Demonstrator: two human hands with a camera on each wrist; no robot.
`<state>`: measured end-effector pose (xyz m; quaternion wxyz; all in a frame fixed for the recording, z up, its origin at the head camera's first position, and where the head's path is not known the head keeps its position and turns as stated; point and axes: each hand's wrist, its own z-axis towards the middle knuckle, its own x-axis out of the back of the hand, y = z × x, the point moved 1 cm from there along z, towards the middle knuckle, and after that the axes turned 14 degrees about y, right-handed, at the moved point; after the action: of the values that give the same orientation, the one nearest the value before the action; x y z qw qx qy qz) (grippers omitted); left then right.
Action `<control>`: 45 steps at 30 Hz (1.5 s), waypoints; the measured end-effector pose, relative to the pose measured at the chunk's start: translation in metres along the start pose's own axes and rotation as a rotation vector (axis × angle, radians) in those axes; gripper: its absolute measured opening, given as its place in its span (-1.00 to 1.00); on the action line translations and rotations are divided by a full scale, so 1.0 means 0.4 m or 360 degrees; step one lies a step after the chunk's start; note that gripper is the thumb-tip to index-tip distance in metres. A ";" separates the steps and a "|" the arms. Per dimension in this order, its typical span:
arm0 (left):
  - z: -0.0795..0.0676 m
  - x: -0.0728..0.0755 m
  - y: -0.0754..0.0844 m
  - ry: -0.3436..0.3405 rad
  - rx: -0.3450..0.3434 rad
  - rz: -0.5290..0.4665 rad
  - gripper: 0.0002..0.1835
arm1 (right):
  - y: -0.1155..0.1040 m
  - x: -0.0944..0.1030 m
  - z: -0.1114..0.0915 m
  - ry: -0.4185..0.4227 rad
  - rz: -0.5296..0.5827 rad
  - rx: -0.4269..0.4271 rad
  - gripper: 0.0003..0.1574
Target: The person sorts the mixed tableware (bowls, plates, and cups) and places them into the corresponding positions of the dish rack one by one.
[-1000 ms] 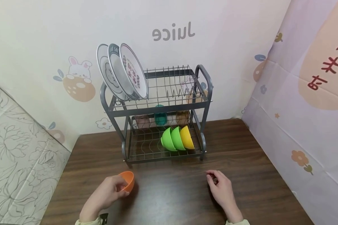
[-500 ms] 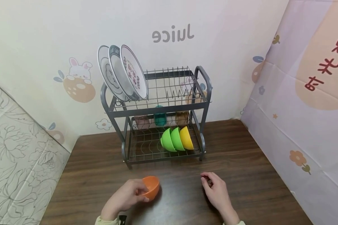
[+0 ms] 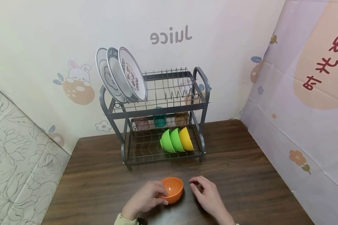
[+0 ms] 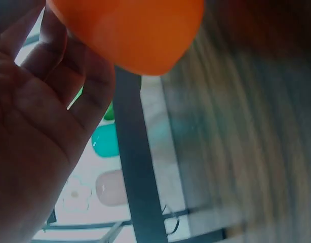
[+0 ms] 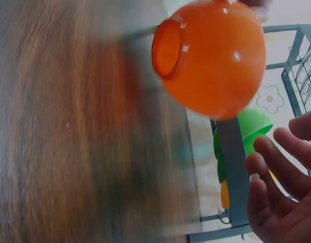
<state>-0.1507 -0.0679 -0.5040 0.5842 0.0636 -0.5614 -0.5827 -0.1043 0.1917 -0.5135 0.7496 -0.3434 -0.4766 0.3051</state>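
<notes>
My left hand (image 3: 147, 197) pinches the near-left rim of an orange bowl (image 3: 174, 189), its fingers inside and the thumb outside. The bowl faces up, a little tilted; in the right wrist view the bowl's base (image 5: 167, 49) shows above the wood. My right hand (image 3: 208, 195) is just right of the bowl, apart from it, its fingers loosely bent and holding nothing. From the left wrist, the orange bowl (image 4: 140, 33) fills the top, beyond the palm of the left hand (image 4: 44, 106). In the right wrist view the right hand (image 5: 282, 187) is at the lower right.
Behind the hands stands a two-tier dish rack (image 3: 160, 110). Several plates (image 3: 132, 75) lean at its upper left. Two green bowls (image 3: 167, 141) and a yellow bowl (image 3: 186, 139) stand on edge below, with cups (image 3: 159, 120) behind them. The wooden table (image 3: 242, 175) extends around.
My left hand has carried the orange bowl rightward from the left to the middle front of the rack. My right hand has shifted slightly left, closer to the bowl.
</notes>
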 end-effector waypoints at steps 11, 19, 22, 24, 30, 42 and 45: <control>0.007 -0.049 0.002 -0.0056 -0.0059 -0.0066 -0.91 | -0.018 -0.027 -0.018 -0.0206 0.0022 0.0306 -0.83; -0.003 -0.040 -0.014 0.0021 -0.0042 -0.0131 -0.89 | -0.024 -0.032 -0.021 -0.0323 0.0171 0.0514 -0.89; -0.007 -0.029 -0.019 0.0057 -0.0054 -0.0102 -0.88 | -0.024 -0.031 -0.019 -0.0332 0.0160 0.0613 -0.83; -0.008 -0.022 -0.020 0.0073 -0.0067 -0.0069 -0.88 | -0.024 -0.031 -0.018 -0.0344 0.0140 0.0643 -0.80; -0.005 -0.008 -0.021 0.0140 -0.0033 0.0002 -0.87 | -0.031 -0.030 -0.017 -0.0408 0.0048 0.0616 -0.78; 0.013 0.015 -0.025 0.0709 -0.0050 -0.0005 -0.89 | -0.041 -0.028 -0.011 -0.0455 0.0030 0.0425 -0.79; 0.011 0.028 -0.031 0.0821 0.0031 0.0013 -0.86 | -0.041 -0.026 -0.007 -0.0376 0.0062 0.0408 -0.80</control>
<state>-0.1647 -0.0776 -0.5050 0.7097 0.2134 -0.3996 -0.5395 -0.1035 0.1736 -0.5063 0.7198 -0.2160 -0.5120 0.4160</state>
